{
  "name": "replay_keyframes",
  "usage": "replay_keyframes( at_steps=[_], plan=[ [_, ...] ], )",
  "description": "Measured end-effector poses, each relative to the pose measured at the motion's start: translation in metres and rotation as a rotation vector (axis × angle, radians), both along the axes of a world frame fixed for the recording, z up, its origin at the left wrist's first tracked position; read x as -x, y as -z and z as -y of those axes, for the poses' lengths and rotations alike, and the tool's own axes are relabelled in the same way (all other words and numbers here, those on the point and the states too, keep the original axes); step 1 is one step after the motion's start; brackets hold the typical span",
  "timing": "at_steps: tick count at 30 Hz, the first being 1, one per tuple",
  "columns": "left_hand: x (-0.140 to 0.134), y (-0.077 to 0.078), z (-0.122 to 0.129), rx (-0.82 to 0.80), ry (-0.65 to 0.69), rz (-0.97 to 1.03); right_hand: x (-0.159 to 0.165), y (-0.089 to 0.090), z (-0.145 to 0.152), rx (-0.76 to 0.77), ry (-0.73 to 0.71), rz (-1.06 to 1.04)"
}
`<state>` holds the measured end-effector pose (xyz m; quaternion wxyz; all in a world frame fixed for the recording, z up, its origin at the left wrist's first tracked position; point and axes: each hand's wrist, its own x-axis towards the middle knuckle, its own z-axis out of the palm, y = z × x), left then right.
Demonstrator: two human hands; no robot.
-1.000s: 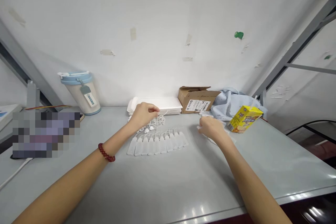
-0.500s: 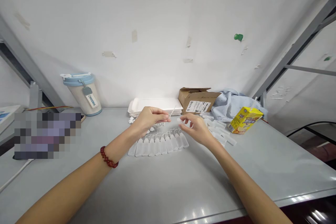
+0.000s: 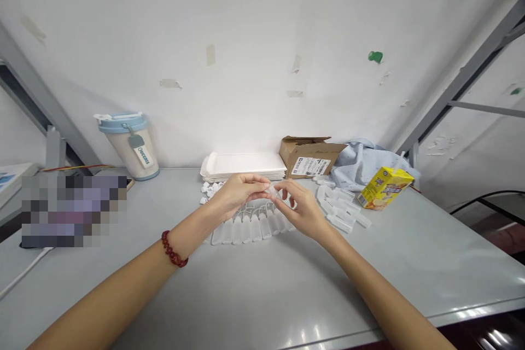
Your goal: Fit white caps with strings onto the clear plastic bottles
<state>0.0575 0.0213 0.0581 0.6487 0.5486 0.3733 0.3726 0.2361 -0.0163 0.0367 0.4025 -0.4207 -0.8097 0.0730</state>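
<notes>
My left hand (image 3: 248, 192) and my right hand (image 3: 297, 203) meet fingertip to fingertip above the table. Between them is a small translucent plastic tube (image 3: 273, 191), pinched by my right fingers and partly covered. My left thumb and fingers are closed at its end; the thin white strip they held a moment ago is hidden by the fingers. Just below lies a row of several similar translucent tubes (image 3: 246, 229), side by side, with thin white loops (image 3: 248, 209) at their far ends. My right hand covers part of this row's right end.
Loose translucent tubes (image 3: 342, 210) lie in a pile to the right, beside a yellow drink carton (image 3: 385, 188). Behind stand stacked white trays (image 3: 246, 164), a cardboard box (image 3: 314, 158) and a light blue cloth (image 3: 356, 164). Small white pieces (image 3: 210, 188), a tumbler (image 3: 131, 147) and a phone (image 3: 74, 210) are leftward.
My hands have come together from a small gap. The thin white strip in my left fingers has met the tube in my right and is now hidden.
</notes>
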Motion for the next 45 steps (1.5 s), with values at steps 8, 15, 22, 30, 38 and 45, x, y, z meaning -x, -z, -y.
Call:
replay_keyframes(
  at_steps=[8,15,22,30,38,45],
  plan=[
    [-0.003,-0.007,0.006,-0.120,0.016,-0.114,-0.001,0.000,0.000,-0.033,0.034,-0.019],
    [-0.006,-0.011,0.011,-0.245,-0.031,-0.228,0.000,0.000,0.000,-0.014,0.115,-0.023],
    [-0.006,-0.012,0.012,-0.348,-0.017,-0.312,0.000,0.001,0.000,-0.059,0.115,-0.027],
    [-0.005,-0.013,0.013,-0.485,-0.013,-0.388,0.001,-0.001,0.001,-0.022,0.112,-0.080],
    [-0.007,-0.013,0.013,-0.516,-0.007,-0.387,0.000,0.000,0.000,0.018,0.085,-0.162],
    [-0.010,-0.013,0.016,-0.532,-0.021,-0.382,0.003,-0.002,0.003,0.047,0.086,-0.211]
  ],
)
